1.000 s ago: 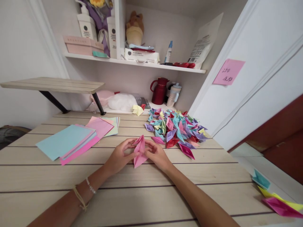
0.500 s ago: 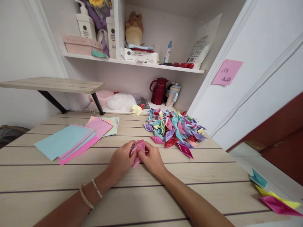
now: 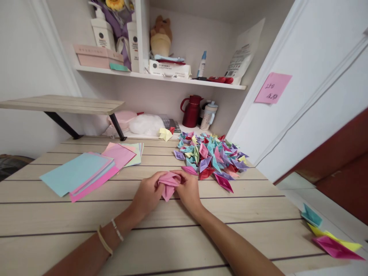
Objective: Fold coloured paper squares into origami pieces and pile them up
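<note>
Paper (image 3: 169, 184), pink and folded, spreads wider between both hands (image 3: 147, 193) than before.

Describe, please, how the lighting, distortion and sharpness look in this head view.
Head view: soft, diffuse light, faint shadows on the pale wooden plank table; head view: wide-angle stretching near the edges, as at the magenta folded-paper boat far right; head view: visible creases on the pink folded paper, but fine print on the white plastic pump bottle unreadable.
</note>
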Demonstrator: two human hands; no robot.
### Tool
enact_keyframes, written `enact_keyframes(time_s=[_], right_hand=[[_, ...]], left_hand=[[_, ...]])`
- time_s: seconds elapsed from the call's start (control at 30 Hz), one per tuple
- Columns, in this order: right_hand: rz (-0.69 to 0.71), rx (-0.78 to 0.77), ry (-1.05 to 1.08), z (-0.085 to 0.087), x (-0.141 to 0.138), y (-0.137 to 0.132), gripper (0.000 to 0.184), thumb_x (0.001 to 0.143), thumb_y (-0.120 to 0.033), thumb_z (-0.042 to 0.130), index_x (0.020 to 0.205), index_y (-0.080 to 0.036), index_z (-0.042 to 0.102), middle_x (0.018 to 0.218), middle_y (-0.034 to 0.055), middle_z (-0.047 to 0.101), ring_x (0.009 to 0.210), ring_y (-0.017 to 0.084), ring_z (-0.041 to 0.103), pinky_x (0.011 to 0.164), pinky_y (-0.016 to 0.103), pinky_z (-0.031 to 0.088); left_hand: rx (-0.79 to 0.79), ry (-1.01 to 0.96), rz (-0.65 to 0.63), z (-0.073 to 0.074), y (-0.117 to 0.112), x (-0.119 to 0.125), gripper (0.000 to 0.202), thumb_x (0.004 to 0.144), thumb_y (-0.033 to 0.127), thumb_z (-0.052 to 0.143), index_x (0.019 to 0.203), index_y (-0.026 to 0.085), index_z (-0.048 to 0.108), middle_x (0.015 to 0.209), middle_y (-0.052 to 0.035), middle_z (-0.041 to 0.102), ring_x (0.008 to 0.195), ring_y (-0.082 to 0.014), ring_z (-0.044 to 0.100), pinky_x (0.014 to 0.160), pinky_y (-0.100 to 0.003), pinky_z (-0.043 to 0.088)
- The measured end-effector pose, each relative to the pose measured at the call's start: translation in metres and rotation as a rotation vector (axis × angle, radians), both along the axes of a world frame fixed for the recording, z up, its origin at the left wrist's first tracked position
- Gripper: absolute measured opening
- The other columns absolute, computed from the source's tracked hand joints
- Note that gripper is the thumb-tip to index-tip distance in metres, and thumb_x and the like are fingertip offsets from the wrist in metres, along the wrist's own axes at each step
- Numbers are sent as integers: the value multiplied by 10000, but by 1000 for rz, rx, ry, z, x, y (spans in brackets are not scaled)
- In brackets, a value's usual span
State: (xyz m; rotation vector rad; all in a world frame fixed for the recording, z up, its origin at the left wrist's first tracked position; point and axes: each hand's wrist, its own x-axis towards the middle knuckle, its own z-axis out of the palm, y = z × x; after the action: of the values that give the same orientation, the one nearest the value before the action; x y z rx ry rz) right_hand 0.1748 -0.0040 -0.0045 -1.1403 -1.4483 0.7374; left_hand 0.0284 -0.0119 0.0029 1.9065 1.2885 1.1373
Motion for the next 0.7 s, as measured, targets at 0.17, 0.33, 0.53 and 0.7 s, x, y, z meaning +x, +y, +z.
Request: enact_keyframes(time_s=[0.17,0.33,0.53,0.7], right_hand=[[25,6,73,-1,9,5,284,630,-56,539,782,-227,705,916,37,676,867,214,598,769,346,466],[280,-116,280,-2,17,11,197,594,-168,687,787,-206,699,1001,65,660,860,224,619,750,350,487],[471,-264,362,-1,21,12,259,603,-281,729,843,-190,692,781,33,698,710,173,635,713,324,503],[382,-250,328,2,21,12,187,625,-348,712,745,-203,709,717,20,690,634,159,617,650,316,517]], left_hand=[[-135,-212,-187,6,2,-3,396,709,109,457,1065,195,607,1039,-43,660,920,-198,605,800,-288,475],[-254,-377,-168,7,11,-17,273,655,98,527,884,148,667,868,-50,703,822,-203,627,741,-307,495],[-414,-510,-206,8,18,-29,355,544,144,723,890,131,645,878,-61,698,788,-198,635,722,-321,499],[-442,-520,-230,7,19,-29,351,549,196,750,879,132,647,819,-52,702,741,-180,642,712,-313,504]])
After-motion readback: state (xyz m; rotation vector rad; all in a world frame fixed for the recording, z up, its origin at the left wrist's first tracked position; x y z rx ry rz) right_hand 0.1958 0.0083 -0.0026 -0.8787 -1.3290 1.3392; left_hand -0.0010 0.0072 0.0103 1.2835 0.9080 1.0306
